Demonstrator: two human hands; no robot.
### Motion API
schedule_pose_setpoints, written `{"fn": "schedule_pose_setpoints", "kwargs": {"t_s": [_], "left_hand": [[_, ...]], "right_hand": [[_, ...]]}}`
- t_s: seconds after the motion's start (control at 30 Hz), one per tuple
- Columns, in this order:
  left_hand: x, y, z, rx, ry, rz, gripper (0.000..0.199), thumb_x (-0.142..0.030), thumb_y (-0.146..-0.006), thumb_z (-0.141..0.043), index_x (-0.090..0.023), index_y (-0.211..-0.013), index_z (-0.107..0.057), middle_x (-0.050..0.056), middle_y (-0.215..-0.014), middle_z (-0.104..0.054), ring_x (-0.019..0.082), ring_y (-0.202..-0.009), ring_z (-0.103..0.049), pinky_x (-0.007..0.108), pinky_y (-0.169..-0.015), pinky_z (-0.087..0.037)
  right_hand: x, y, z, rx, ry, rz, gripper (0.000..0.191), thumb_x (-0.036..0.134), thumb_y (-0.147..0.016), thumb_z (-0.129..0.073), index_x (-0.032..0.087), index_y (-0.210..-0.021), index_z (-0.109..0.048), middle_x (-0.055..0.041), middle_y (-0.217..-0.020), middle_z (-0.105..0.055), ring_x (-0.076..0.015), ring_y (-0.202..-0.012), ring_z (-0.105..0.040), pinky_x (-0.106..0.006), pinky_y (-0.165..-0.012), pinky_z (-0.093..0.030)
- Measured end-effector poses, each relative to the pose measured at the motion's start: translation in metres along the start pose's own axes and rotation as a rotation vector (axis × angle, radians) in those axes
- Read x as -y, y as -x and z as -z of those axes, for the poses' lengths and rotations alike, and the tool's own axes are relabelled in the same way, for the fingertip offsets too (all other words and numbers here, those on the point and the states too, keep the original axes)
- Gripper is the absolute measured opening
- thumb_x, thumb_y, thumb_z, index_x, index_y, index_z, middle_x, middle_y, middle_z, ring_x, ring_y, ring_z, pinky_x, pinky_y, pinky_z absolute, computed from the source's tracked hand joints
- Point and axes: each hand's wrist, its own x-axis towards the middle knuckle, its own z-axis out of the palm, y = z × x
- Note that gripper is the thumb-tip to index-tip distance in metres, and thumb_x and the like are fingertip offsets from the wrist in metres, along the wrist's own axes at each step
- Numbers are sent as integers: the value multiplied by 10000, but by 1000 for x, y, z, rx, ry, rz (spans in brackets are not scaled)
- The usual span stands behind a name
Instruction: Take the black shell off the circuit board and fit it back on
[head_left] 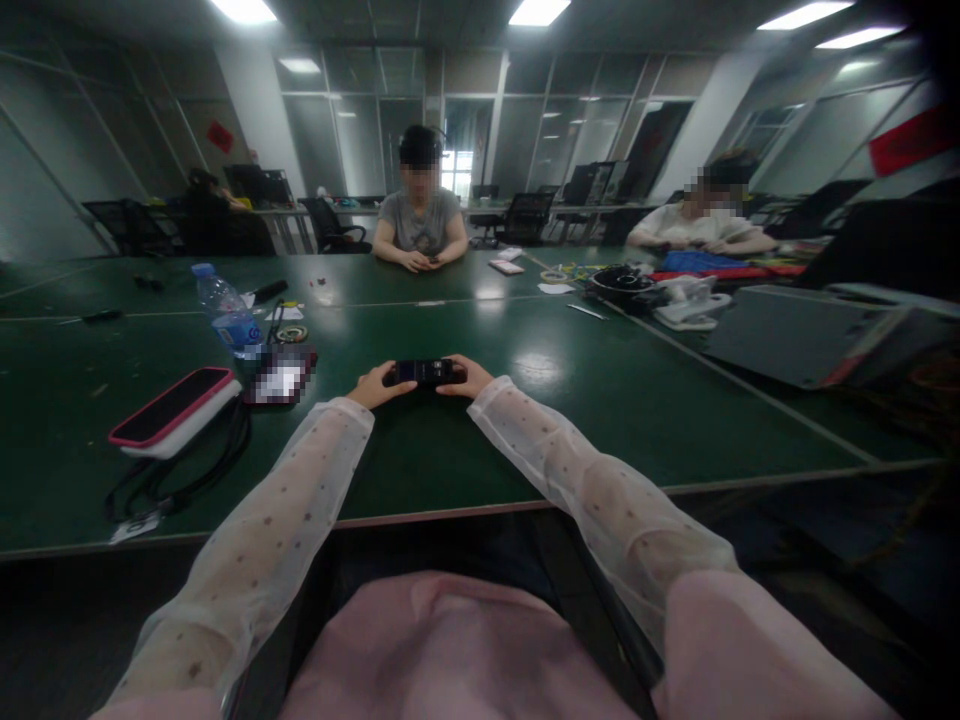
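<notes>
Held sideways just above or on the green table is a black phone [426, 373], its screen dark with a few small bright marks. My left hand [375, 385] grips its left end, the thumb lying along the near edge. At the other end, my right hand [466, 377] is closed round the phone with its thumb on the front side. Both forearms wear sheer white sleeves with dark dots. Whether the phone's underside touches the tabletop is hard to tell.
Left of my arms are a pink-and-white case-like device [176, 410] with black cables, a pixelated item [281, 378] and a water bottle [229, 315]. A grey metal box [806, 335] stands to the right, near black cables [622, 285]. Two people sit across the table [600, 420].
</notes>
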Motion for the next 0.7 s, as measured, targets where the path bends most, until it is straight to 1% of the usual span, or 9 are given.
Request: {"fn": "schedule_pose_setpoints", "kwargs": {"t_s": [0.2,0.3,0.37,0.57,0.7], "left_hand": [[-1,0,-1,-14,21,31,632,-635,-702,-581,-241,-1193,-521,68,-1204,-610,311,-1167,-528,476,-1008,-358],[1,-1,-2,-20,17,22,628,-626,-703,-589,-248,-1199,-514,64,-1217,-604,307,-1177,-523,478,-1016,-351],[4,-2,-2,-20,10,13,632,-610,-697,-608,-249,-1205,-508,64,-1223,-602,309,-1185,-518,479,-1019,-348],[12,-6,-5,-26,-19,-9,696,-565,-657,-677,-228,-1232,-476,89,-1231,-594,322,-1178,-521,509,-1024,-331],[18,-8,-6,-29,-31,-33,676,-551,-669,-675,-233,-1229,-469,85,-1232,-592,311,-1183,-518,511,-1026,-324]], "right_hand": [[-4,0,-2,-60,191,26,592,368,-592,-790,193,-1099,-541,-55,-954,-646,-229,-941,-624,-460,-926,-457],[-4,1,-2,-96,314,16,527,390,-614,-777,208,-1069,-581,-59,-967,-631,-240,-964,-607,-491,-945,-440],[-4,1,-2,-109,355,4,507,408,-620,-769,223,-1060,-598,-61,-995,-615,-246,-991,-590,-507,-957,-428],[-2,2,-1,-114,329,-34,547,420,-589,-782,246,-1075,-601,-53,-1016,-590,-252,-1042,-550,-526,-992,-386],[-2,1,-1,-144,285,-32,566,391,-573,-799,241,-1078,-591,-56,-1041,-583,-248,-1047,-546,-515,-991,-383]]}}
